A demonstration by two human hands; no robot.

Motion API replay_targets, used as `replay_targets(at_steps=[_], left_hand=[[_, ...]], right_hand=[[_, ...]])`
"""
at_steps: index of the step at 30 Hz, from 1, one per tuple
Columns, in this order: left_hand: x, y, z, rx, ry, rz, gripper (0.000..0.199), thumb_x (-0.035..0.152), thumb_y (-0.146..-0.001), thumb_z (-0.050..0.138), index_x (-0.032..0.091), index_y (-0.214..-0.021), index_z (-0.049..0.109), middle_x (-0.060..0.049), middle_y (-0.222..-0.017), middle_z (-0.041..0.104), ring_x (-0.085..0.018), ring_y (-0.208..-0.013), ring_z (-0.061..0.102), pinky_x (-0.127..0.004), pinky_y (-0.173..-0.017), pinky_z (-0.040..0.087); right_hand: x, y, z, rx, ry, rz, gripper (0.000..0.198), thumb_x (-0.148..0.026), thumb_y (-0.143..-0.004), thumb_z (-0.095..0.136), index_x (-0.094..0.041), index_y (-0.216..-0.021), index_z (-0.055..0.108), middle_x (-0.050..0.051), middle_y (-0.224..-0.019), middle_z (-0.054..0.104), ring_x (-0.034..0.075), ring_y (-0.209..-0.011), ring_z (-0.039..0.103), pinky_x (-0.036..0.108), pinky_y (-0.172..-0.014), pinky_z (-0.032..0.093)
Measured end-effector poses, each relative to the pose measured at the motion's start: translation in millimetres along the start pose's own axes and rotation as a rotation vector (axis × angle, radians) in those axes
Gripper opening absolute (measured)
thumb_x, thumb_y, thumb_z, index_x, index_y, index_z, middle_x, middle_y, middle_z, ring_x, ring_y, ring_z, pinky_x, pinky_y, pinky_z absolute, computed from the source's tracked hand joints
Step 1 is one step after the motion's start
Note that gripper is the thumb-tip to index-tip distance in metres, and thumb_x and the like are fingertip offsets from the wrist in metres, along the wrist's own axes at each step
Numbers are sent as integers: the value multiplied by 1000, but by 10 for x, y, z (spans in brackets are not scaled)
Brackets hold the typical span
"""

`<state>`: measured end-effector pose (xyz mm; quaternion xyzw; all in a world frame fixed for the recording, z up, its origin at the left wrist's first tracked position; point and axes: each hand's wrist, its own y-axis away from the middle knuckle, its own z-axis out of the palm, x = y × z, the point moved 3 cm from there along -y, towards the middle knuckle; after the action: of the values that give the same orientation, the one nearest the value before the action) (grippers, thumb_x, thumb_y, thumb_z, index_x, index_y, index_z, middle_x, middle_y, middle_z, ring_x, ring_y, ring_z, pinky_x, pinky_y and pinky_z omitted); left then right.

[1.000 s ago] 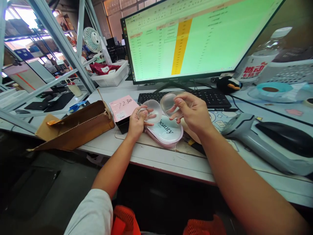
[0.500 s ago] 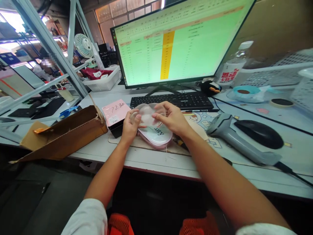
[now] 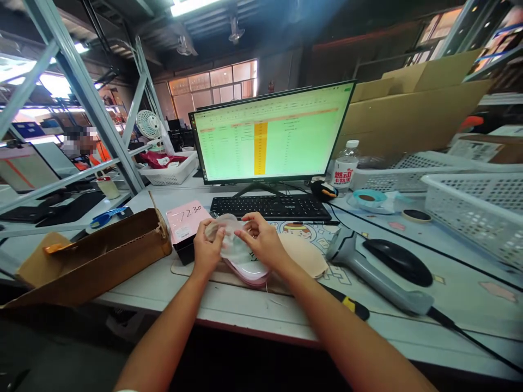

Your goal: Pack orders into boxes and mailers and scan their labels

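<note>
Between my two hands is a translucent, rounded, soft-looking piece [image 3: 229, 227]; its exact kind I cannot tell. My left hand [image 3: 207, 247] pinches its left edge with thumb and fingers. On the right edge, the thumb and fingers of my right hand [image 3: 263, 242] close on it too. Just beneath lies a white case with a pink rim and dark lettering [image 3: 247, 269], partly covered by the piece and my right hand. A beige rounded pad [image 3: 304, 255] lies right of my right hand. Beside my left hand sits a pink-topped box marked with handwriting [image 3: 186, 220].
An open cardboard box [image 3: 93, 258] lies at the left. Behind my hands are a keyboard [image 3: 269, 207] and monitor [image 3: 269, 141]. To the right lie a grey barcode scanner [image 3: 379, 277], a black mouse [image 3: 398, 262] and a yellow-black cutter [image 3: 347, 304]. White baskets [image 3: 469, 196] stand farther right.
The camera view has tilted up and shifted, so the desk appears lower. My hands still hold the translucent piece, which has changed shape slightly. The beige pad now shows more fully.
</note>
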<state>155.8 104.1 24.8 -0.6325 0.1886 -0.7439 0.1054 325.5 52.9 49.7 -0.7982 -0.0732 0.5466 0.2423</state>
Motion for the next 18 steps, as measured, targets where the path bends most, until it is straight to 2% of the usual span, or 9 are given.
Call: replay_targets(at_steps=[2, 4, 7, 9, 13, 16, 18], left_hand=[[12, -19, -33, 88, 20, 22, 46, 49, -84, 83, 25, -113, 56, -7, -107, 74, -22, -84, 77, -27, -53, 63], [19, -29, -42, 109, 35, 25, 48, 50, -84, 82, 25, -114, 55, -8, -111, 72, -22, -87, 76, -27, -53, 63], [16, -17, -17, 29, 42, -11, 55, 55, -83, 82, 24, -119, 55, -9, -118, 68, -23, -92, 76, -29, -57, 65], [13, 8, 10, -56, 21, -29, 61, 56, -80, 84, 24, -122, 55, -9, -122, 66, -25, -98, 74, -31, -64, 67], [34, 36, 39, -121, -134, 77, 59, 51, -77, 89, 21, -119, 60, -6, -111, 71, -22, -101, 72, -34, -85, 65], [50, 14, 34, -125, -135, 79, 58, 57, -80, 85, 21, -119, 61, -7, -109, 72, -22, -95, 73, -31, -74, 65], [87, 14, -27, -82, -143, 73, 58, 60, -81, 82, 20, -118, 62, -9, -112, 72, -23, -94, 73, -29, -68, 64]], right_hand=[[14, -4, 22, -87, 20, 51, 44, -57, -83, 75, -23, -107, 62, -2, -71, 65, 17, -60, 57, 30, -59, 42], [25, -7, 43, -167, 80, 58, 37, -55, -85, 73, -22, -100, 64, -4, -63, 59, 16, -57, 52, 30, -58, 37], [31, -10, 42, -179, 134, 25, 25, -46, -88, 67, -21, -86, 64, -3, -60, 58, 15, -59, 49, 29, -59, 35], [30, -9, 32, -156, 129, 1, 25, -45, -90, 65, -21, -81, 62, -2, -62, 59, 15, -60, 49, 29, -60, 35], [16, 7, 38, -130, 103, -57, 30, -46, -92, 62, -21, -77, 62, -2, -63, 59, 14, -61, 48, 28, -60, 35], [-10, 15, 57, -145, 47, -49, 31, -50, -91, 65, -21, -80, 64, -3, -61, 58, 13, -59, 48, 28, -59, 36], [-55, 4, 26, -160, 13, -48, 31, -51, -88, 68, -20, -90, 70, -3, -63, 60, 13, -59, 51, 28, -60, 39]])
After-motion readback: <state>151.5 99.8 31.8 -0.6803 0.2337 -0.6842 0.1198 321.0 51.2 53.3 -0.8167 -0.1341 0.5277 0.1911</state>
